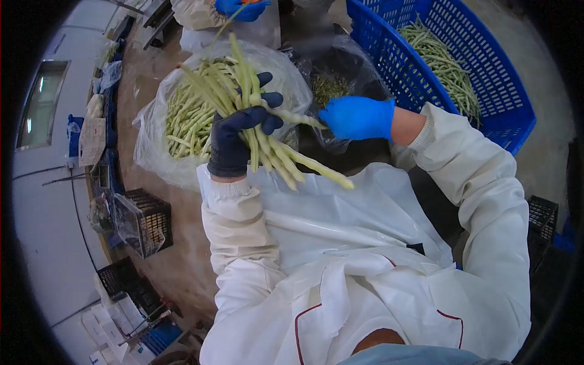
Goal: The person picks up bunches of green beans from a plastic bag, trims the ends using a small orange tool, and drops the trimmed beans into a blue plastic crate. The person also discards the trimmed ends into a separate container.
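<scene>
My left hand (234, 137), in a dark glove, is wrapped round a bunch of long pale green beans (277, 152) that stick out on both sides of it. My right hand (359, 117), in a blue glove, has its fingertips closed at the end of one bean (295, 117) that reaches across from the bunch. Behind my left hand, a clear plastic bag (149, 137) lies open with many more green beans (188, 118) in it. A dark bag with small green trimmings (328, 88) sits just beyond my right hand.
A blue slatted crate (404, 76) at the upper right holds green beans (441, 61). Across from me stands another person with blue-gloved hands (246, 9). Black crates (149, 219) stand on the floor to the left, near the wall.
</scene>
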